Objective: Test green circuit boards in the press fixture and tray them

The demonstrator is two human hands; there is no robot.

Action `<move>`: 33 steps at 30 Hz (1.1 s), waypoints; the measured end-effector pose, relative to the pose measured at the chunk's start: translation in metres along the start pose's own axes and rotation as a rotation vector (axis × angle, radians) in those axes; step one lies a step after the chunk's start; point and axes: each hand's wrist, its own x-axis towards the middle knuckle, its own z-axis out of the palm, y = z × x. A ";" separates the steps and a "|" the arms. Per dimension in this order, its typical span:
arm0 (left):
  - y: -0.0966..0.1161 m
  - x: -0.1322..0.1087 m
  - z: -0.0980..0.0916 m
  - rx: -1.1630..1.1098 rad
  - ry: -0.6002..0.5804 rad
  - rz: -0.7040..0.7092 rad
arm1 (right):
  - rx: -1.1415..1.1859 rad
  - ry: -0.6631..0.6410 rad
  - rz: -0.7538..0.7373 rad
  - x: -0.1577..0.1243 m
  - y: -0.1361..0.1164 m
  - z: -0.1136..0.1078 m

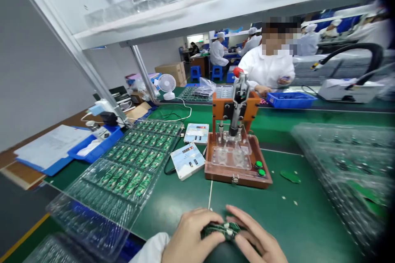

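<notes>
Low in the head view, my left hand grips a small stack of green circuit boards between thumb and fingers. From the other side my right hand has its thumb and fingers closed on the same boards. White connectors show on the boards' near end; how many boards there are I cannot tell. Beyond my hands stands a brown test fixture with an orange frame, a red-knobbed lever and two green buttons. Left of it lie two white meter boxes with red digits.
Clear plastic trays holding rows of green boards lie on the left. More stacked trays stand at right, near a loose green board. A blue bin and a small fan are further back. A co-worker sits opposite.
</notes>
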 end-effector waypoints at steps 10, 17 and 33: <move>-0.012 0.015 0.011 -0.037 -0.054 0.027 | -0.026 0.196 0.033 -0.012 0.002 -0.016; -0.012 0.040 0.016 0.301 0.121 0.289 | -0.638 0.376 -0.264 -0.003 -0.003 -0.033; -0.023 0.006 -0.092 0.461 0.247 0.120 | -0.622 0.311 -0.357 -0.010 0.034 -0.035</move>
